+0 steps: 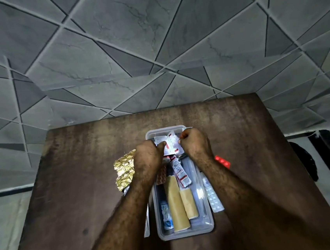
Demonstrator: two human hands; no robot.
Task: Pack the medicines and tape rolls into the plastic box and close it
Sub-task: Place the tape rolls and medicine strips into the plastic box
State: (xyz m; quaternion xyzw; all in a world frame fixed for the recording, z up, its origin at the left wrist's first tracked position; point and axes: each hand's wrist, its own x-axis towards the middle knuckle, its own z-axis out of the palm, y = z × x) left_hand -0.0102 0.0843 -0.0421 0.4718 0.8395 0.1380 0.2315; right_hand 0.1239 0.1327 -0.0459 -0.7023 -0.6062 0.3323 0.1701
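- Head view: I look down on a dark wooden counter [73, 175] pushed against a grey tiled wall [151, 44] with a criss-cross pattern.
- The clear plastic box [206, 225] sits open at the middle of the counter, long side running away from me — I place everything else against it.
- In the near half of the box lie two tan tape rolls side by side: a longer roll [176, 205] and, just to its right, a shorter roll [189, 203].
- Left of the longer roll, against the box's left wall, lies a blue-and-white strip [166, 214].
- Around the middle of the box a white-and-red blister strip [180, 172] lies slanted, its near end by the top of the shorter roll.
- At the far end of the box my left hand [149, 159] and right hand [195, 144] meet over a white medicine pack [169, 142] with red print. The fingers of both hands are curled in and pinch it, the left at its left edge, the right at its right edge.
- Whether the pack rests on the things below it or is held clear of them I cannot tell.
- Outside the box, just left of its far half, a gold foil strip [125, 169] lies on the counter, partly under my left wrist.
- Just right of the box lies a white tablet strip [213, 199] along its right wall — and further back a red blister strip [223, 161] shows beside my right forearm.
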